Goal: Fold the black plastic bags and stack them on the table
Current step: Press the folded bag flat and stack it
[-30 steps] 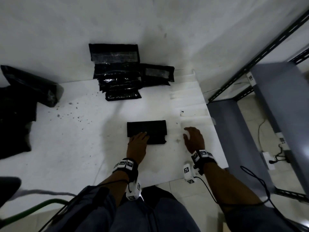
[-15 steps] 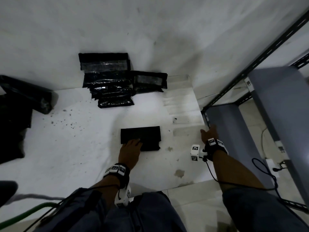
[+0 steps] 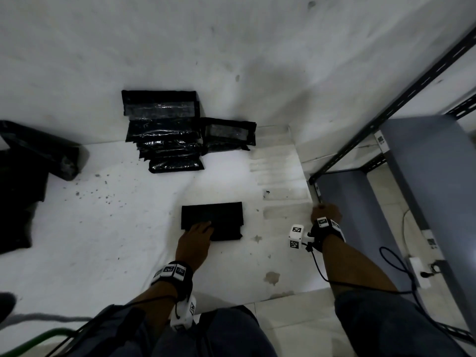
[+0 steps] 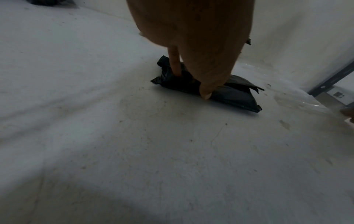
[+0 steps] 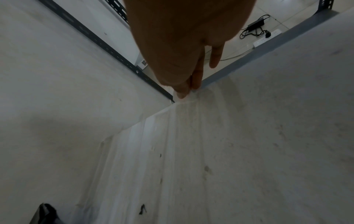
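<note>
A folded black bag lies flat on the white table in front of me. My left hand presses on its near left part with straight fingers; in the left wrist view the thumb touches the bag's front edge. Against the back wall leans a stack of folded black bags, with one more bag to its right. My right hand is at the table's right edge, where thumb and forefinger pinch the end of a clear tape strip.
A heap of unfolded black bags covers the table's left end. Several clear tape strips are stuck along the right side. A grey metal rack stands just past the right edge, with a power strip and cables on the floor.
My right hand left the table top beside the bag and moved right to the table's edge, where it now pinches a tape strip. The left hand stayed on the bag.
</note>
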